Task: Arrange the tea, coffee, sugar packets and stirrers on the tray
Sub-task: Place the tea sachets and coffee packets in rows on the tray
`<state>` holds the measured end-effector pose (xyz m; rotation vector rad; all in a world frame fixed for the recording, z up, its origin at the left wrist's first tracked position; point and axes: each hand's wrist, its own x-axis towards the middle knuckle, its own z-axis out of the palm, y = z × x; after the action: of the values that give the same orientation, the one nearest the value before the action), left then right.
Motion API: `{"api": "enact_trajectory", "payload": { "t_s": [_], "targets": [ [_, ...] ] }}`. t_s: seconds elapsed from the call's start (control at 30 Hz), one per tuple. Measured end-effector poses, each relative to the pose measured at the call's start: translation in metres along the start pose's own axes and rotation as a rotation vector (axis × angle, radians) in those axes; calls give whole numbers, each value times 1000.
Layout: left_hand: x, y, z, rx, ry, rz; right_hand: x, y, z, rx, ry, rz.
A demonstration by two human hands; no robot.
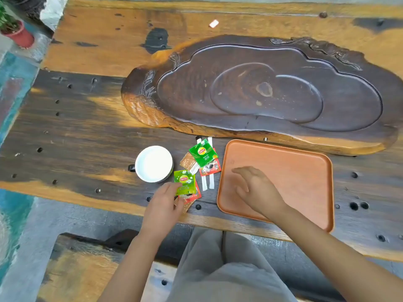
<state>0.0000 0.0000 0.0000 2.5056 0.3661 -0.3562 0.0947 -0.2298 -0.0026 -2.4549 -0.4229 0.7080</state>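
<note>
Left hand (162,205) pinching near green tea packet (185,185) atop red coffee sachet (193,196) beside empty tray (305,168); right hand (256,188) open over tray; risk: stacked packets slipping, scattering stirrers (208,184).

Soft, even daylight fills the scene, with no hard shadows. The white cup (154,163) is blown out, its inside a featureless glare. A dull sheen lies along the carved ridges of the dark wooden slab (261,88). The right hand (255,188) is smeared with motion blur. Wide-angle distortion bends the worktop (76,127) edges, and the corners look soft and smudged.
</note>
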Motion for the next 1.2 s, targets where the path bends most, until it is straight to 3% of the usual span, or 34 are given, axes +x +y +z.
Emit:
{"api": "enact_trajectory", "payload": {
  "t_s": [0.17,0.33,0.43,0.6,0.73,0.87,1.03,1.2],
  "targets": [
    [30,-9,23,217,-25,201,74,-14,16,-287,134,-290],
    [40,-26,43,245,-55,198,114,-18,29,-434,12,-358],
    [37,-31,47,182,-29,168,126,-12,41,-437,-31,-413],
    [35,-30,43,123,23,154,126,-1,51,-453,85,-556],
    [30,-30,40,101,36,115,116,-2,47,-306,150,-626],
    [23,-20,32,74,122,54,105,-4,40,-203,256,-614],
    [-1,-3,25,-9,272,27,71,-2,29,43,435,-455],
    [2,30,38,-86,340,168,33,19,16,71,567,-352]
  ]
}}
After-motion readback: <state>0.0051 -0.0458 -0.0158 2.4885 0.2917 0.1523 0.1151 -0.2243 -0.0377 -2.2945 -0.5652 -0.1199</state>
